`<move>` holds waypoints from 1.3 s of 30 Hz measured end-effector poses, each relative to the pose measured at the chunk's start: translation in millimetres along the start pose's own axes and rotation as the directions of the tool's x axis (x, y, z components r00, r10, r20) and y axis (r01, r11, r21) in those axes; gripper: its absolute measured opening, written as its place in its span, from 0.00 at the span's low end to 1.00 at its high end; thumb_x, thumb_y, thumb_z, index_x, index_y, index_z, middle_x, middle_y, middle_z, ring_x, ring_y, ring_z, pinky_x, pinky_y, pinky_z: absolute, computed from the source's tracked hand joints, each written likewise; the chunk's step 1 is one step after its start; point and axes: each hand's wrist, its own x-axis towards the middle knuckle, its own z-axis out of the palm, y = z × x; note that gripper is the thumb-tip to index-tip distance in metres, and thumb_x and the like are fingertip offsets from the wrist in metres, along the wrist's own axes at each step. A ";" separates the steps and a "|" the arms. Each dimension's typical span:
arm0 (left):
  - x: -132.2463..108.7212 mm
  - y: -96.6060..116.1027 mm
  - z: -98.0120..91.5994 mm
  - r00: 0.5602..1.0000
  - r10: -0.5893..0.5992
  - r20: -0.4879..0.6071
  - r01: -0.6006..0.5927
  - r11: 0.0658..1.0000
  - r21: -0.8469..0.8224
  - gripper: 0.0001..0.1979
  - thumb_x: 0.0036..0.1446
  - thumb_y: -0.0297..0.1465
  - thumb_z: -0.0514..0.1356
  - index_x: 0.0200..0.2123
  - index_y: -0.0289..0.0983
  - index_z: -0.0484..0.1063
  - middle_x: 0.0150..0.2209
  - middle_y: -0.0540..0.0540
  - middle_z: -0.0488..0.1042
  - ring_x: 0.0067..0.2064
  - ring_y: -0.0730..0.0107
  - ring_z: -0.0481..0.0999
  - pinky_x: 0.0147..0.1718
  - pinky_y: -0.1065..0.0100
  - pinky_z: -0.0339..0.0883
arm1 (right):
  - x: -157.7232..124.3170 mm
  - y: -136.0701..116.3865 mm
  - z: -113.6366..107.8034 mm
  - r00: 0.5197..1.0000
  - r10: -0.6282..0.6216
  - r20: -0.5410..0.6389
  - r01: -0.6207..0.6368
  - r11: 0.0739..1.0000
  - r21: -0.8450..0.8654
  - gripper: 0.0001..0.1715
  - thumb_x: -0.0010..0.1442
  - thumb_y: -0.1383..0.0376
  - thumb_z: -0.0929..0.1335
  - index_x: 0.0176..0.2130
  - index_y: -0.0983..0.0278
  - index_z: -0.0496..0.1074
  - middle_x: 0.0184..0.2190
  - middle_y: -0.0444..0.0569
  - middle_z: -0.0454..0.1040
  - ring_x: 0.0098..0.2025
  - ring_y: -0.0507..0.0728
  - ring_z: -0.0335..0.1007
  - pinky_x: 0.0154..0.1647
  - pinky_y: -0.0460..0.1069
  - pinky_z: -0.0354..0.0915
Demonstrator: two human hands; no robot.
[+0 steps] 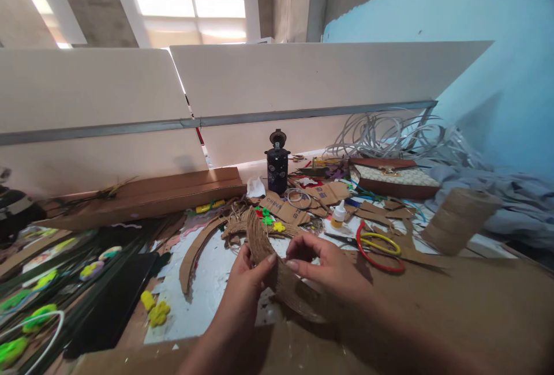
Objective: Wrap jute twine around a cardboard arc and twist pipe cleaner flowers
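A person's left hand (pixel 247 276) pinches a curved, twine-wrapped strip (pixel 286 287) above a littered table (pixel 205 285); the right hand (pixel 324 262) curls half-closed at its edge (grip unclear). Steady thumb pressure probably keeps strands (pixel 257 237) flat.

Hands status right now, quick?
Left hand: closed, holding the twine band.
Right hand: fingers curled at the band's edge; can't tell whether it's gripping.

Both hands (pixel 244 277) at a curved twine-covered strip (pixel 258 242), scissors (pixel 360 243) nearby.
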 end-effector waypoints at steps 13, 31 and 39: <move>-5.5 -3.2 9.0 0.997 -0.005 0.077 0.015 0.992 -0.126 0.23 0.48 0.33 0.72 0.48 0.37 0.73 0.46 0.38 0.81 0.44 0.54 0.80 0.45 0.59 0.71 | -6.2 -9.0 -6.6 0.998 -0.064 0.013 0.063 0.890 -0.451 0.13 0.60 0.70 0.68 0.45 0.57 0.70 0.35 0.45 0.78 0.37 0.59 0.74 0.37 0.50 0.63; -3.7 -1.4 3.9 0.996 0.007 -0.089 0.000 0.997 0.082 0.23 0.41 0.37 0.76 0.40 0.35 0.77 0.37 0.42 0.82 0.32 0.63 0.78 0.27 0.68 0.70 | -7.8 -0.2 -7.5 0.877 -0.474 0.080 0.437 0.716 -0.544 0.18 0.68 0.68 0.64 0.54 0.55 0.75 0.47 0.51 0.79 0.46 0.61 0.75 0.46 0.55 0.67; -5.6 0.5 9.3 0.995 -0.004 -0.102 0.009 0.999 0.046 0.24 0.39 0.37 0.77 0.39 0.35 0.77 0.37 0.40 0.82 0.33 0.61 0.79 0.26 0.68 0.72 | -7.4 2.0 -4.6 0.812 -0.575 0.098 0.509 0.617 -0.600 0.22 0.65 0.72 0.64 0.54 0.58 0.76 0.45 0.53 0.79 0.43 0.60 0.76 0.41 0.53 0.69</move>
